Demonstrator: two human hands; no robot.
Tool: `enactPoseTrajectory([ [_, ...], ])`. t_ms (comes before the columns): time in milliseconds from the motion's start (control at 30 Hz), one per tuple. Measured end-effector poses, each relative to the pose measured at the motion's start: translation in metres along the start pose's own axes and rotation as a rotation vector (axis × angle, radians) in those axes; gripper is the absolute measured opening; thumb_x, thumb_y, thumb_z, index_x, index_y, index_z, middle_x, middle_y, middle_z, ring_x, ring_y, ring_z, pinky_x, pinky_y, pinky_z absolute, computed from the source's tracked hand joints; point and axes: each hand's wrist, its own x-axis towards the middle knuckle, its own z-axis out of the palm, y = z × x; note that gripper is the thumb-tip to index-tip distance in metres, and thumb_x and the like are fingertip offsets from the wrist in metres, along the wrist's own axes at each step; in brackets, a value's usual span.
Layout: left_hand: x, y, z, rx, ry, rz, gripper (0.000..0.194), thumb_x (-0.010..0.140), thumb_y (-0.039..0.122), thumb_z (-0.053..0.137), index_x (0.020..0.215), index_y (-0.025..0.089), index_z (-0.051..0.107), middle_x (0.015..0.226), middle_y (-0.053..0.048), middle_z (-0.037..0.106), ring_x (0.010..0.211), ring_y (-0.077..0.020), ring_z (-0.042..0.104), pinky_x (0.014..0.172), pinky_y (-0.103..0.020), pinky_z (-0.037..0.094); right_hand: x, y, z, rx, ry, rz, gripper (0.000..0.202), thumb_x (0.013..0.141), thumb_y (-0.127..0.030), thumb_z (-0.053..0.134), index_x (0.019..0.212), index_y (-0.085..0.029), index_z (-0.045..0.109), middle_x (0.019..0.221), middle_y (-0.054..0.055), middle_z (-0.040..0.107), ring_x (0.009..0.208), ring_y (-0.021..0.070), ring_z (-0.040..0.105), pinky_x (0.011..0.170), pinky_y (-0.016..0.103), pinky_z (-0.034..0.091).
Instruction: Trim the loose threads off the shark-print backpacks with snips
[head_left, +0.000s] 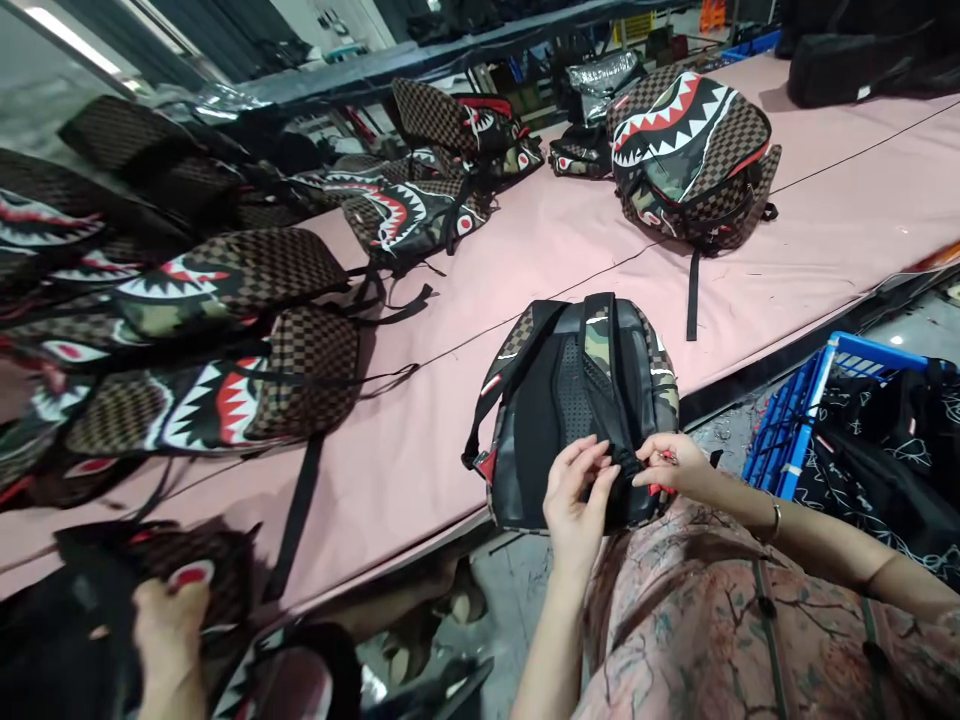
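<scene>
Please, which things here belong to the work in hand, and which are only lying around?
In use:
front backpack
its black strap
left hand, right hand

Lying around:
farther backpack
backpacks at left
blue crate

Pink tabletop (431,450) passable; piled backpacks (281,260) block left.

Left grip (579,487), right grip (673,468) at black strap (625,464); backpack (574,405) on pink table (420,480)

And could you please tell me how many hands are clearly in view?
3: the person's left hand and right hand, both at the lower part of the black-backed backpack, and a co-worker's hand at the lower left. More may be hidden.
</scene>
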Motion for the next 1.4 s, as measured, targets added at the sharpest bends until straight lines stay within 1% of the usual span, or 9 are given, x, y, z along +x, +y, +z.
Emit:
enactPoseTrajectory([
  [200, 0.010, -0.008, 0.017, 0.155, -0.002, 0.204, 0.015, 0.072, 0.025, 0.064, 0.086, 0.021, 0.068, 0.103, -0.006, 0.051, 0.086, -0.0158, 0.054, 0.069, -0.028, 0.049, -0.007, -0.012, -0.004, -0.157, 0.061, -0.097, 0.037, 0.050, -0.045, 0.076, 0.062, -0.017, 0.055, 0.056, -0.005, 0.048, 0.050, 0.0071, 0.041, 0.047, 0.021, 0.034],
  [400, 0.005, -0.009, 0.021, 0.200, 0.064, 0.254, 0.009, 0.077, 0.020, 0.057, 0.072, 0.018, 0.064, 0.094, -0.006, 0.054, 0.091, -0.0173, 0.053, 0.079, -0.032, 0.046, -0.006, -0.008, -0.004, -0.093, -0.021, -0.029, 0.037, 0.052, -0.043, 0.075, 0.065, -0.017, 0.052, 0.053, -0.007, 0.044, 0.048, 0.0069, 0.038, 0.046, 0.021, 0.032],
  [533, 0.002, -0.012, 0.023, 0.072, 0.117, 0.152, 0.012, 0.077, 0.022, 0.057, 0.068, 0.017, 0.061, 0.085, -0.005, 0.055, 0.088, -0.0166, 0.053, 0.079, -0.031, 0.046, -0.006, -0.016, -0.017, 0.001, -0.065, 0.025, 0.040, 0.051, -0.035, 0.077, 0.077, -0.017, 0.053, 0.061, -0.007, 0.048, 0.054, 0.0072, 0.043, 0.051, 0.020, 0.035],
  [633, 0.000, -0.016, 0.027, -0.126, 0.100, -0.025, 0.015, 0.076, 0.027, 0.059, 0.066, 0.016, 0.060, 0.090, -0.005, 0.055, 0.087, -0.0168, 0.054, 0.071, -0.028, 0.050, -0.007, -0.021, -0.029, 0.001, -0.088, 0.049, 0.041, 0.052, -0.032, 0.076, 0.083, -0.017, 0.055, 0.069, -0.005, 0.053, 0.061, 0.0082, 0.047, 0.057, 0.021, 0.038],
  [767, -0.006, -0.018, 0.032, -0.359, 0.050, -0.187, 0.024, 0.079, 0.036, 0.054, 0.074, 0.016, 0.065, 0.103, -0.007, 0.054, 0.078, -0.0133, 0.057, 0.065, -0.027, 0.053, -0.008, -0.015, -0.031, -0.067, -0.110, 0.047, 0.035, 0.049, -0.035, 0.077, 0.071, -0.015, 0.057, 0.060, -0.006, 0.049, 0.055, 0.0075, 0.044, 0.054, 0.022, 0.036],
  [933, -0.005, -0.013, 0.026, -0.140, 0.007, -0.047, 0.027, 0.072, 0.032, 0.064, 0.098, 0.024, 0.066, 0.119, -0.008, 0.050, 0.082, -0.0132, 0.058, 0.074, -0.028, 0.051, -0.009, -0.008, -0.021, -0.060, -0.024, -0.024, 0.036, 0.049, -0.042, 0.077, 0.063, -0.015, 0.057, 0.050, -0.008, 0.042, 0.048, 0.0064, 0.038, 0.049, 0.022, 0.032],
  [1067, 0.002, -0.012, 0.023, -0.005, -0.025, 0.045, 0.017, 0.070, 0.029, 0.066, 0.085, 0.022, 0.069, 0.115, -0.007, 0.050, 0.081, -0.0135, 0.057, 0.074, -0.030, 0.049, -0.007, -0.010, -0.019, -0.091, -0.067, -0.110, 0.036, 0.051, -0.044, 0.077, 0.063, -0.015, 0.059, 0.053, -0.006, 0.046, 0.048, 0.0070, 0.040, 0.048, 0.022, 0.033],
  [1267, 0.001, -0.015, 0.030, 0.133, 0.075, 0.177, 0.010, 0.075, 0.024, 0.061, 0.069, 0.019, 0.066, 0.093, -0.005, 0.052, 0.088, -0.0165, 0.053, 0.079, -0.031, 0.045, -0.007, -0.008, -0.019, -0.155, -0.091, -0.130, 0.035, 0.057, -0.045, 0.073, 0.069, -0.015, 0.059, 0.056, -0.005, 0.049, 0.050, 0.0076, 0.043, 0.049, 0.021, 0.036],
  [1400, -0.003, -0.017, 0.032, 0.152, 0.128, 0.192, 0.010, 0.077, 0.022, 0.056, 0.071, 0.018, 0.063, 0.086, -0.004, 0.052, 0.087, -0.0164, 0.051, 0.080, -0.032, 0.043, -0.010, -0.019, -0.033, -0.342, -0.042, -0.212, 0.043, 0.064, -0.041, 0.071, 0.096, -0.017, 0.056, 0.074, -0.002, 0.055, 0.063, 0.0109, 0.051, 0.058, 0.023, 0.041],
])
